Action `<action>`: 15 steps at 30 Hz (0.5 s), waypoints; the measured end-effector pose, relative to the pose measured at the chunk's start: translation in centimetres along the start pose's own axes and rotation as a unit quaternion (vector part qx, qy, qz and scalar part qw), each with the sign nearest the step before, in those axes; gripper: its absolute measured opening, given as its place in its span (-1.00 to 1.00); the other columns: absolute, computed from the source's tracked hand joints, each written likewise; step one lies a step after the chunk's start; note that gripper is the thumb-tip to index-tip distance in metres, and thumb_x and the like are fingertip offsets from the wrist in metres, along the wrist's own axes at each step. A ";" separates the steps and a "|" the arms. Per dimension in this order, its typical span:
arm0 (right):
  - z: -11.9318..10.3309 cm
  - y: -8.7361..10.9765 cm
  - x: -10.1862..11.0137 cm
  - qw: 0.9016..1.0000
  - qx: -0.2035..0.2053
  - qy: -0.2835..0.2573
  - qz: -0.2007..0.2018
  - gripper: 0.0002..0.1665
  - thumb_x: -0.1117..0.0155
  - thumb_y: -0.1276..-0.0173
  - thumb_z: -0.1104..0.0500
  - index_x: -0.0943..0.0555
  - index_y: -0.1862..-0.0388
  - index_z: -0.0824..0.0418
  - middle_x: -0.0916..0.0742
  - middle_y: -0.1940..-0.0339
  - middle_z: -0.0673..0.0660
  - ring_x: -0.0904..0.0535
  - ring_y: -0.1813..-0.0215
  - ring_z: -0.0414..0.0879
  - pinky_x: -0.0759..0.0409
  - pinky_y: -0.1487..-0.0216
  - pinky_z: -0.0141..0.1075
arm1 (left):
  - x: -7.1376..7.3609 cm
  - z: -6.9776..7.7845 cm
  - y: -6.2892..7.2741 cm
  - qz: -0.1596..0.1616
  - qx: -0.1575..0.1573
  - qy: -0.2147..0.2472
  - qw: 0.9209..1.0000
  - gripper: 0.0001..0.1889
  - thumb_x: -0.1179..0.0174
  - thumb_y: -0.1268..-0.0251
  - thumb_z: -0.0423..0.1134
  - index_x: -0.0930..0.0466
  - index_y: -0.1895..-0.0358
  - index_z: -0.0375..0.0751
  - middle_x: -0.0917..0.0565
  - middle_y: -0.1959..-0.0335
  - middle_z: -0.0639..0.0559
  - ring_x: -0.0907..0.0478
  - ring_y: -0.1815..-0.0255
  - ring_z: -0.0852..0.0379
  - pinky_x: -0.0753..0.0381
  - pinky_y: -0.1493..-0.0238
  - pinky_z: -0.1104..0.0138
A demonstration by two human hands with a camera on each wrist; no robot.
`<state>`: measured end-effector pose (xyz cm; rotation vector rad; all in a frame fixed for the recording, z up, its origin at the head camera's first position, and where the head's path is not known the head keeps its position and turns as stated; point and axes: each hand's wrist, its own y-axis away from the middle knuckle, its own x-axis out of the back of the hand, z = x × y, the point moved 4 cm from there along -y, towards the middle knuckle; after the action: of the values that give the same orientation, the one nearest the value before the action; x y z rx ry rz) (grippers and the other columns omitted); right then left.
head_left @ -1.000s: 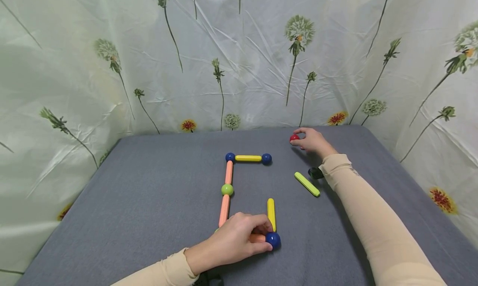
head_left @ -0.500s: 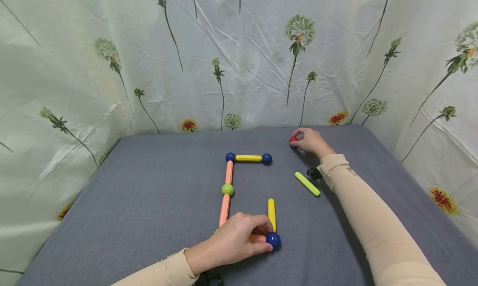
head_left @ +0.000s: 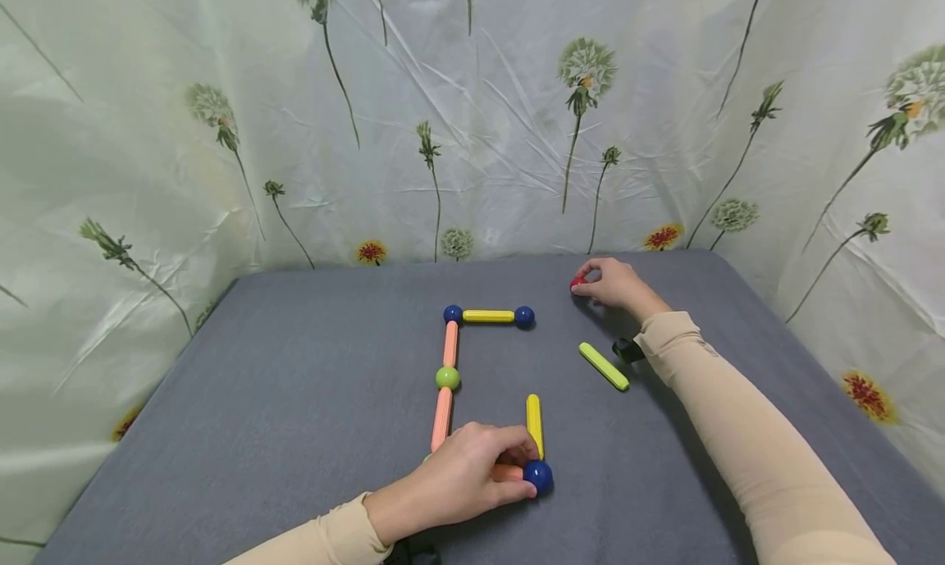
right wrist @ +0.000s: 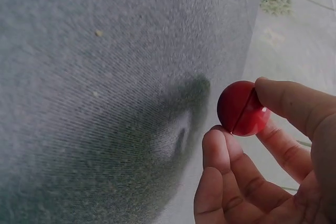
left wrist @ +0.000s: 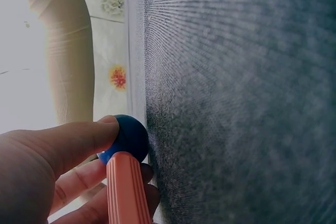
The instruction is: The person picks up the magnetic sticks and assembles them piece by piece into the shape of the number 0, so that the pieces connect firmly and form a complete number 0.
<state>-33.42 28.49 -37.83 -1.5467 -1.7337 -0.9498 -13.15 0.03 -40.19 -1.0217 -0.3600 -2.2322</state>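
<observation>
At the front of the table my left hand (head_left: 468,471) pinches a blue ball (head_left: 538,476) between thumb and fingers. A salmon rod (left wrist: 126,190) runs from this ball under the hand, and a yellow rod (head_left: 535,426) points away from it toward the back. My right hand (head_left: 620,289), at the back right, holds a red ball (right wrist: 244,108) by thumb and fingertips, close over the cloth. Left of centre, two salmon rods (head_left: 441,417) meet at a green ball (head_left: 447,378). From the farther one's blue ball (head_left: 453,315), another yellow rod (head_left: 489,316) leads to a further blue ball (head_left: 524,317).
A loose lime-green rod (head_left: 604,366) lies near the right forearm. Grey cloth covers the table (head_left: 295,385). A flower-printed curtain (head_left: 502,138) hangs around its back and sides.
My right hand has drawn slightly nearer with the red ball in its fingers. The left hand keeps its hold on the blue ball, and the head view has shifted a little.
</observation>
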 end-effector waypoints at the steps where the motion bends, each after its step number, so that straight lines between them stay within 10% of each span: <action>1: -0.1 0.2 0.0 1.000 0.001 -0.002 -0.003 -0.59 -0.37 -0.57 0.00 -0.63 -0.20 0.24 -0.83 0.11 0.25 -0.75 0.17 0.01 -0.51 0.15 -0.26 | 0.0 0.0 0.0 0.000 -0.003 -0.004 1.000 -0.75 -0.55 -0.34 -0.09 -0.73 0.00 0.13 -0.78 0.20 0.37 -0.60 0.21 0.55 -0.61 0.09 0.54; 15: -1.1 2.6 -0.2 0.998 0.041 -0.032 -0.028 -0.54 -0.38 -0.56 -0.07 -0.66 -0.23 0.20 -0.82 0.12 0.25 -0.74 0.13 0.07 -0.48 0.21 -0.27 | -0.1 0.1 -0.1 -0.012 -0.029 -0.036 0.999 -0.74 -0.47 -0.43 -0.10 -0.79 -0.13 0.12 -0.75 0.14 0.36 -0.54 0.22 0.51 -0.58 0.14 0.58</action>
<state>-30.84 27.66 -37.11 -1.4979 -1.8466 -0.8529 -13.14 0.24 -40.23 -1.1360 -0.3412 -2.2426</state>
